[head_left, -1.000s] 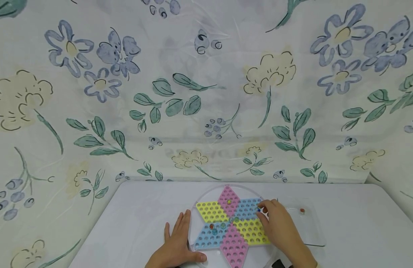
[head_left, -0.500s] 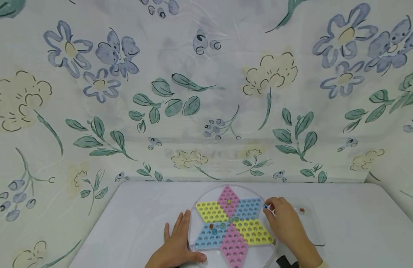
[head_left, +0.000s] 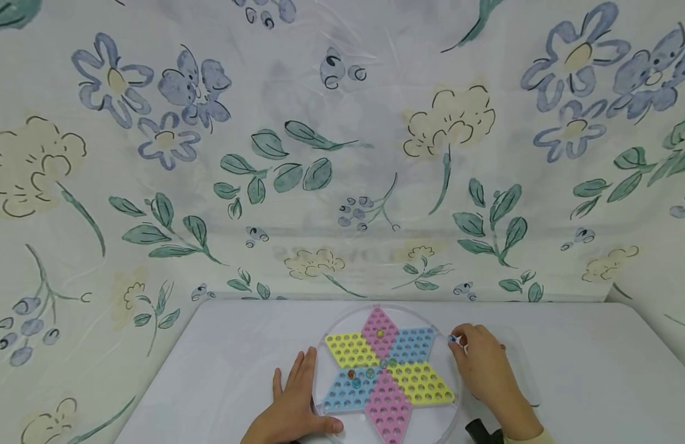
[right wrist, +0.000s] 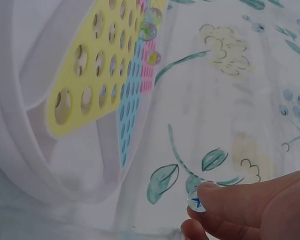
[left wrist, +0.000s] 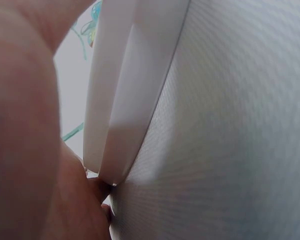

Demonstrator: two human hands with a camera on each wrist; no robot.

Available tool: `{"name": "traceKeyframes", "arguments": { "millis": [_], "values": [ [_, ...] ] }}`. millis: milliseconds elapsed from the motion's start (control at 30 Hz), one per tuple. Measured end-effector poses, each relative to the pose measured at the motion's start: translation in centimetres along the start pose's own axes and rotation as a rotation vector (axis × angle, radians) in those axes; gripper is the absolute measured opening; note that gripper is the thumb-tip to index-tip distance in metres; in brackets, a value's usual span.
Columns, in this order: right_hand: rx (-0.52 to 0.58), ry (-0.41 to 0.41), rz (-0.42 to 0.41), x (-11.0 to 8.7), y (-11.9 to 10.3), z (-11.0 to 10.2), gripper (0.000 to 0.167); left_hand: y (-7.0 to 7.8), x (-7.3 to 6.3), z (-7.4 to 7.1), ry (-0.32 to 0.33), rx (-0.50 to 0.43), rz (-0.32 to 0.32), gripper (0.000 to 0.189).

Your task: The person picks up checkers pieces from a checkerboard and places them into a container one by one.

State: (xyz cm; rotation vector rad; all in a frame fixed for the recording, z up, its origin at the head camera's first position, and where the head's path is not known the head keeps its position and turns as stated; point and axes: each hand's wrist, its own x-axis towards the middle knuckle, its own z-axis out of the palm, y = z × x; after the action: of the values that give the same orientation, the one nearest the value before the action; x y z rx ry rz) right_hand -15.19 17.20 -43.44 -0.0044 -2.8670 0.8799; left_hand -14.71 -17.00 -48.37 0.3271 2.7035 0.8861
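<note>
A round white Chinese checkers board [head_left: 411, 385] with a pink, yellow and blue star lies on the table. Several marbles sit in its holes, among them a yellow marble [head_left: 379, 333] and a red marble [head_left: 351, 374]. My left hand [head_left: 289, 407] rests at the board's left rim, fingers extended and thumb along the lower edge; the left wrist view shows the rim [left wrist: 125, 95] close by. To the right of the board, my right hand [head_left: 484, 364] pinches a clear marble [right wrist: 195, 202] with a blue swirl between thumb and fingers, held off the board.
A clear plastic tray [head_left: 528, 376] lies right of the board, partly behind my right hand. A reddish marble [head_left: 503, 347] barely shows past that hand. Flowered cloth [head_left: 342, 154] hangs behind the white table [head_left: 220, 364]. A dark device [head_left: 477, 431] sits at my right wrist.
My right hand has moved right, from over the board's blue upper-right point to beside the board, carrying the blue-swirled marble. My left hand has stayed in place.
</note>
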Motion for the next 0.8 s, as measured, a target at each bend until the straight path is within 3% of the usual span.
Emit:
{"name": "traceKeyframes", "arguments": {
  "millis": [800],
  "values": [
    [-0.027,0.047,0.009,0.0,1.5,-0.4,0.023,-0.1,0.0,-0.1,-0.005,0.004,0.000,0.144]
  ]
}}
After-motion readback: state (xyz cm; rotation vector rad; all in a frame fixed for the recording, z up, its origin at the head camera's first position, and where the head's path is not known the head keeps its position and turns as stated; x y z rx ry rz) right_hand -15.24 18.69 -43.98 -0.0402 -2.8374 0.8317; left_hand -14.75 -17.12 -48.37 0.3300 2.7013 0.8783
